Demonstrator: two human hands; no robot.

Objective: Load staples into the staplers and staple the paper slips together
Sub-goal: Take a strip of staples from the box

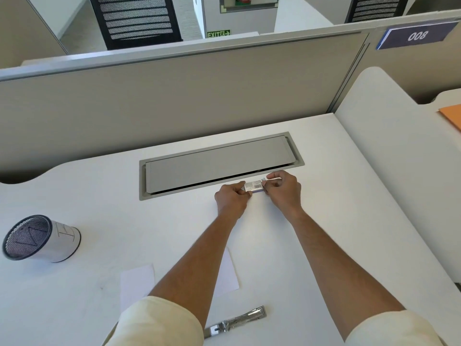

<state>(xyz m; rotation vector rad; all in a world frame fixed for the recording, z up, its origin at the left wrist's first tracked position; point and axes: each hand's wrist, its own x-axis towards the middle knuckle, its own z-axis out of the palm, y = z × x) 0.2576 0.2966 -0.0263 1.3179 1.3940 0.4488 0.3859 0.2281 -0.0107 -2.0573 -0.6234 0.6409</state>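
Observation:
A small staple box [253, 186] with printed text is held between both hands, just in front of the desk's cable hatch. My left hand [232, 199] grips its left end and my right hand [283, 188] pinches its right end. A metal stapler [235, 322] lies opened flat on the desk near the front edge, between my forearms. Two white paper slips lie on the desk: one [136, 283] at the lower left, the other [228, 275] partly hidden under my left forearm.
A grey cable hatch [219, 162] is set into the white desk [349, 221] behind my hands. A mesh pen cup [37, 238] lies on its side at the left. A beige partition [174, 96] walls off the back. An orange folder [452, 116] sits far right.

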